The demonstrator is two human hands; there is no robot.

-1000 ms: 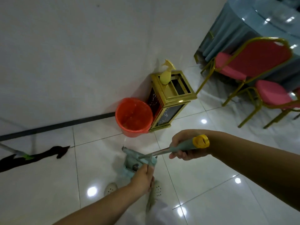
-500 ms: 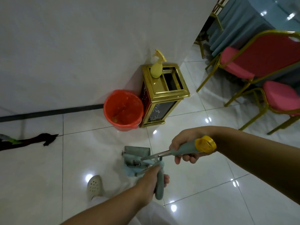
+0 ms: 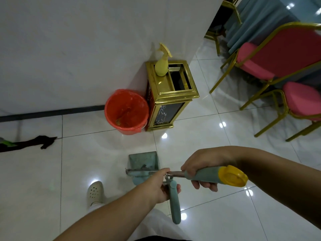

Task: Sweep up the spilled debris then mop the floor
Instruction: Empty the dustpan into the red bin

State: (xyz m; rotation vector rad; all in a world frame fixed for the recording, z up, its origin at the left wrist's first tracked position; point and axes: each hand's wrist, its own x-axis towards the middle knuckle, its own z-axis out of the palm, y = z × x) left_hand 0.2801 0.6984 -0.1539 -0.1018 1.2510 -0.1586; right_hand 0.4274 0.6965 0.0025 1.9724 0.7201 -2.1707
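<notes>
The right hand [image 3: 202,168] curls round the teal grip of a yellow-capped broom handle [image 3: 215,175]. The left hand [image 3: 159,186] grips the short teal dustpan handle [image 3: 174,204], holding the teal plastic dustpan [image 3: 143,162] over the glossy white tiled floor [image 3: 191,141]. Beyond stand an orange plastic bucket [image 3: 126,112] and a gold-framed bin [image 3: 169,96]; a black mop head [image 3: 34,142] lies far left.

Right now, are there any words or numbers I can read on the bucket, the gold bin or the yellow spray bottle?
None can be read.
Red bucket: no text shows.
Gold bin: only white marbled streaks on its dark panel, no letters.
Yellow spray bottle: no label shows.
Yellow-capped handle in the right hand: no marking visible.
</notes>
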